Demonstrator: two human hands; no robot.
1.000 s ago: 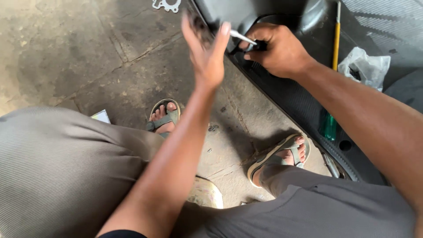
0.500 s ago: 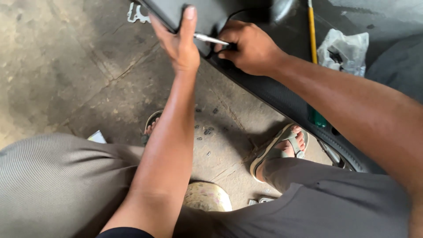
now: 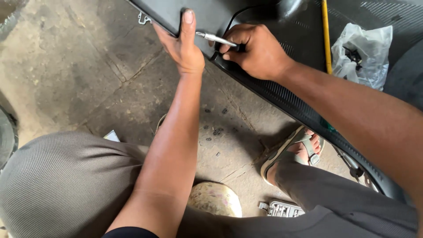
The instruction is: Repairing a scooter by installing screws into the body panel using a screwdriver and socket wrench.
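Your left hand (image 3: 183, 44) is gripping the black panel (image 3: 207, 13) edge, right hand (image 3: 255, 50) fingers closing round a metal tool (image 3: 216, 39).

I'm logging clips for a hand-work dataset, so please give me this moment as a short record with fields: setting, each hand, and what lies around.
setting: concrete floor, person crouching in grey trousers and sandals
left hand: grips the edge of a black plastic panel, thumb up on its face
right hand: fingers closed on a thin metal tool, tip pointing toward the left thumb
nearby: yellow rod, clear plastic bag, small dark bits on the floor, grey metal part by the right sandal
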